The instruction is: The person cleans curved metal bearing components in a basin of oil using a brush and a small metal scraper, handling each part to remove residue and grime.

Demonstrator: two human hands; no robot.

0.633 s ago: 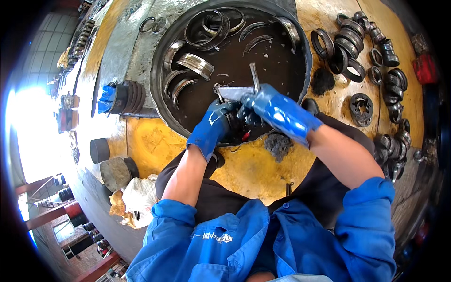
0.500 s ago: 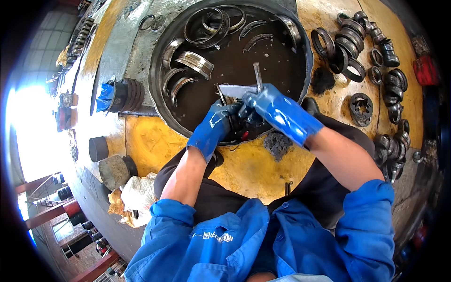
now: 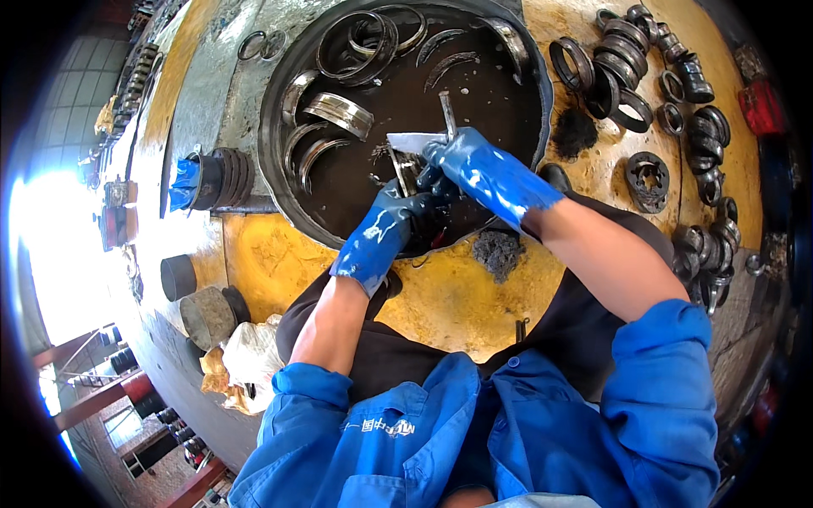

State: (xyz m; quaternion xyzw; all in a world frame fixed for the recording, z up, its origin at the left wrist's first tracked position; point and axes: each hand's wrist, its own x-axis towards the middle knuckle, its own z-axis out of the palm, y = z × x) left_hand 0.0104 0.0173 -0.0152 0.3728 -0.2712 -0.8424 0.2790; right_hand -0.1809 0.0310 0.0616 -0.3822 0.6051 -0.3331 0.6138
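Note:
Both my hands wear wet blue rubber gloves with dark fingers, and they meet over the near part of a round basin [image 3: 269,144] of dark liquid. My left hand [image 3: 381,224] is closed around a curved metal ring segment [image 3: 406,176], held tilted up; its lower end is hidden by the fingers. In my right hand [image 3: 483,165] is a scraper with a flat pale blade [image 3: 413,141] and a short metal bar standing up from it. The blade lies across the top of the segment, with dark shavings [image 3: 380,154] beside its tip.
Metal rings [image 3: 357,46] and half-ring segments [image 3: 340,114] lie in the basin. On the right stand stacked rings [image 3: 622,55], a slotted disc [image 3: 649,182] and a dark scrubbing pad [image 3: 576,134]. A grey pad [image 3: 498,254] sits at the near rim. Cylinders [image 3: 206,317] and a white sack [image 3: 252,354] are at left.
Both hands have shifted slightly up and left with the segment and scraper. The blade now sits further toward the segment's upper end, and more of the segment shows. The whole view has shifted slightly.

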